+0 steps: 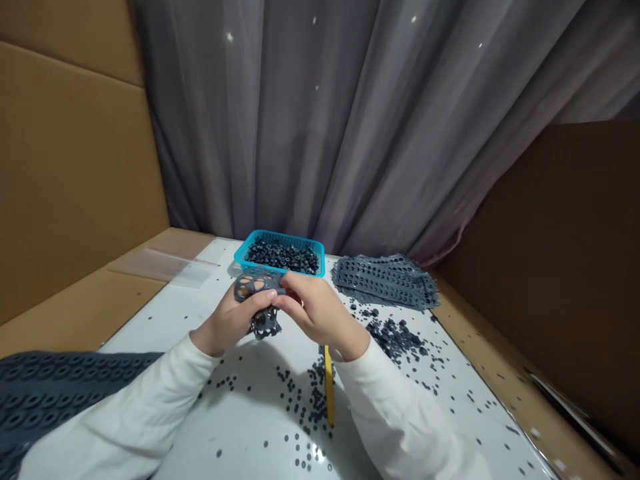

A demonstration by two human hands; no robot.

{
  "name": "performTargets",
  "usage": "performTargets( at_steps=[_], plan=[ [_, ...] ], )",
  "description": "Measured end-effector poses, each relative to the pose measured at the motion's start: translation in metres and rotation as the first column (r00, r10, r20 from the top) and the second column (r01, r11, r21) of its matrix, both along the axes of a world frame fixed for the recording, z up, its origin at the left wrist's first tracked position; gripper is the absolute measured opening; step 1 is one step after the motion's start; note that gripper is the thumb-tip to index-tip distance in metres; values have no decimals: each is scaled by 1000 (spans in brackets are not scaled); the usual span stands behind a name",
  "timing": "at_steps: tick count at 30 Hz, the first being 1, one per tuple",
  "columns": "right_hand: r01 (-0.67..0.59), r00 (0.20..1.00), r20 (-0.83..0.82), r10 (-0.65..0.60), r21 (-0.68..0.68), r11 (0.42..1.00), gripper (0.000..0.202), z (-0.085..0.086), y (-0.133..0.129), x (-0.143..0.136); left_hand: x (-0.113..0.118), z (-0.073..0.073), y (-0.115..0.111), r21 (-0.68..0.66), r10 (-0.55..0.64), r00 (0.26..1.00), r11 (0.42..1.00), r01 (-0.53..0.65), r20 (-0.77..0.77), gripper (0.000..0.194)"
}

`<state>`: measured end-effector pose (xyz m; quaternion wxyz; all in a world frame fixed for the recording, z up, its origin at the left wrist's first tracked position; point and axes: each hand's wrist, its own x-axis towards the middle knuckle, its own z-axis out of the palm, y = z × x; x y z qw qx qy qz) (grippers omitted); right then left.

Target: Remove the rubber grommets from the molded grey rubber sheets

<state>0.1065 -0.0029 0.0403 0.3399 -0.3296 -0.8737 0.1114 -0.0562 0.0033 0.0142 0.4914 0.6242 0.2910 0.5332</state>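
Note:
A dark rubbery sheet with rows of holes (266, 324) is bunched between my hands, above the white table and just in front of the blue basket. My left hand (234, 316) is closed on its left part, the thumb lying across the front and the sheet's holes showing above it. With thumb and fingers pinched together, my right hand (320, 310) grips the sheet's right edge. The two hands are close together at the fingertips. Whether a small piece sits between the right fingertips is hidden.
Small black rings fill the blue basket (241, 256). Perforated dark sheets (385, 281) are stacked at right, near a pile of black bits (397, 339). A yellow-handled tool (329, 393) lies among scattered discs. Clear bags (187, 272) and a large dark sheet (45, 400) are at left.

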Motion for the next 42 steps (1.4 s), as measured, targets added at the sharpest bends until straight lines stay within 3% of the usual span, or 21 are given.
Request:
performTargets(
  at_steps=[4, 7, 12, 18, 20, 23, 28, 31, 33, 35, 39, 42],
  plan=[
    [-70, 997, -2, 71, 72, 995, 28, 1, -4, -1, 0, 11, -6, -192, -49, 994, 979, 67, 98, 22],
    [-147, 955, -258, 143, 7, 989, 32, -2, -6, -6, 2, 17, -12, -313, -112, 966, 932, 183, 233, 32],
    [-169, 742, -670, 18, -161, 972, 38, -19, 1, -22, 8, 16, -14, -385, -43, 938, 905, 182, 343, 38],
    [-353, 381, -914, -136, -280, 893, 37, -26, 16, -30, 9, 18, -10, -449, 113, 906, 889, 91, 408, 27],
    [-401, 343, -933, -114, -255, 880, 38, -26, 20, -28, 9, 14, -7, -408, 123, 902, 911, 62, 413, 27],
    [-384, 390, -919, -50, -212, 899, 31, -27, 28, -19, 9, 3, 1, -286, 7, 948, 954, 89, 318, 27],
    [-303, 480, -869, -117, -290, 908, 10, -24, 32, 4, 5, -7, 6, -123, -83, 993, 988, 92, 78, 21],
    [-140, 664, -740, -111, -268, 953, 12, -15, 21, 13, 1, -3, 2, 2, -1, 998, 1000, 1, -67, 16],
    [-7, 804, -586, -98, -174, 985, 18, -6, 11, 14, -2, 2, -2, 103, 47, 989, 994, -32, -143, 10],
    [45, 904, -422, -77, -84, 995, 20, 1, 1, 14, -3, 8, -7, 221, 60, 972, 975, -9, -226, 11],
    [51, 976, -210, -51, -6, 999, 21, 6, -6, 12, -4, 20, -12, 395, 68, 895, 910, 126, -442, 8],
    [64, 987, -148, -59, 29, 998, 22, 5, -4, 14, -9, 26, -10, 372, -14, 881, 903, 214, -472, 16]
  ],
)
